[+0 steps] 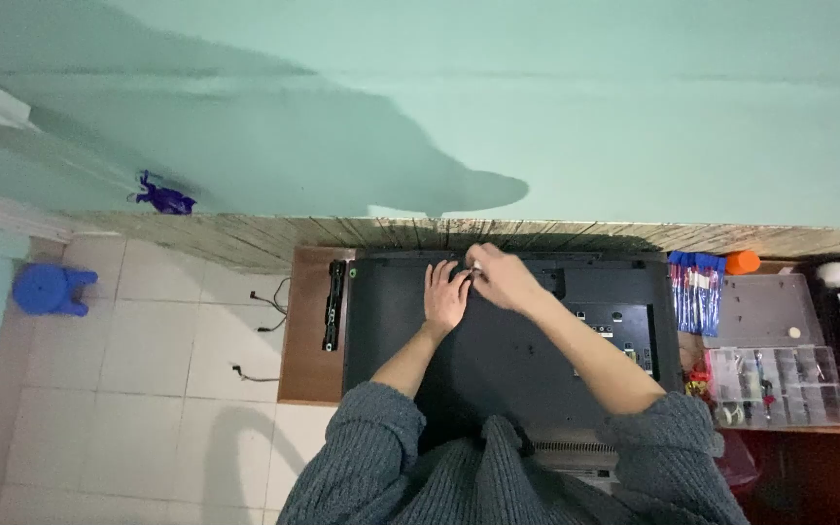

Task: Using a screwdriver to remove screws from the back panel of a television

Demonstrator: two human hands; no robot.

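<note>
A person leans over the black rear panel (498, 350) of a flat screen lying face-down on a wooden table (305, 369). At the panel's 12 o'clock edge the left hand (445, 292) rests flat, fingers spread narrowly, while the right hand (500, 276) pinches a small pale object (475, 265), too small to identify. Seemingly fastener work; it calls for fine fingertip control. Both forearms reach forward, the right angled from 4 o'clock. A clear parts box (778, 385) sits at 3 o'clock.
</note>
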